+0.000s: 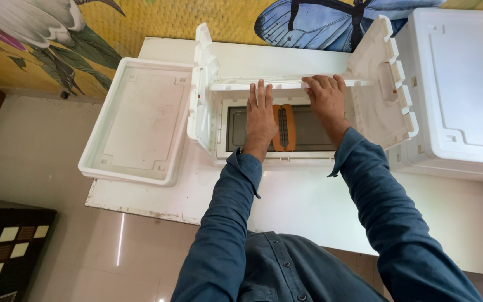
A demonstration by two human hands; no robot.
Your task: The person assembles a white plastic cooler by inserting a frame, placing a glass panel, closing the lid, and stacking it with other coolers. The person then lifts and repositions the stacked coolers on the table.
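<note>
1. While both sleeved arms reach forward in the head view, the left hand (260, 114) lies flat and open, fingers stretched, on the white enclosure (286, 120) standing toward the far edge of the white surface (308, 207).
2. Its palm rests on the front frame just beside the orange strip (284, 127) set in the dark window.
3. The right hand (326, 96) curls its fingers over the top flap (286, 84), gripping that thin edge.
4. Two side flaps (384, 84) stand swung open, left and right.
5. A white tray-like cover (141, 123) lies just beside the enclosure, overhanging the surface's left edge; another white casing (465, 89) sits at the right.
6. To do this well, I judge the flat hand should brace the frame while the other moves the flap evenly, not twisting it.
</note>
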